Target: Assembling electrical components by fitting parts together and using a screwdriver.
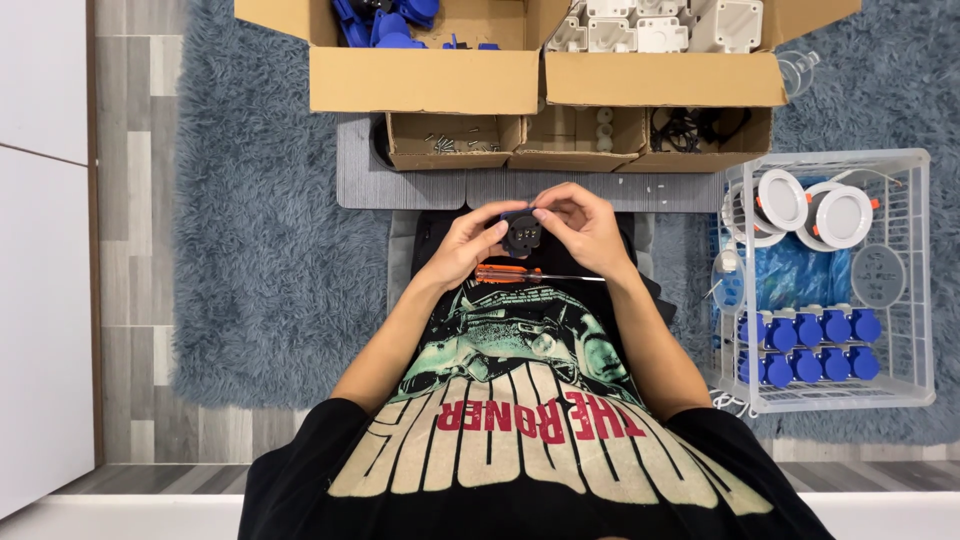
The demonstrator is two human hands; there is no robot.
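Small black round plastic part (523,234) held over the lap, pinched between both hands: left hand (468,245) grips its left edge, right hand (583,228) fingertips on top and right rim. Likely light, rigid, easy to fumble; best gripped by the rim. Orange-handled screwdriver (520,274) lies just below. Cardboard boxes (425,75) ahead, white wire basket (925,290) at right.

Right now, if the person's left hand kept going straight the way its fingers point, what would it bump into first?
The left hand points up and inward at the small black part it already pinches; just beyond are the right hand's fingertips. Depth is hard to judge.
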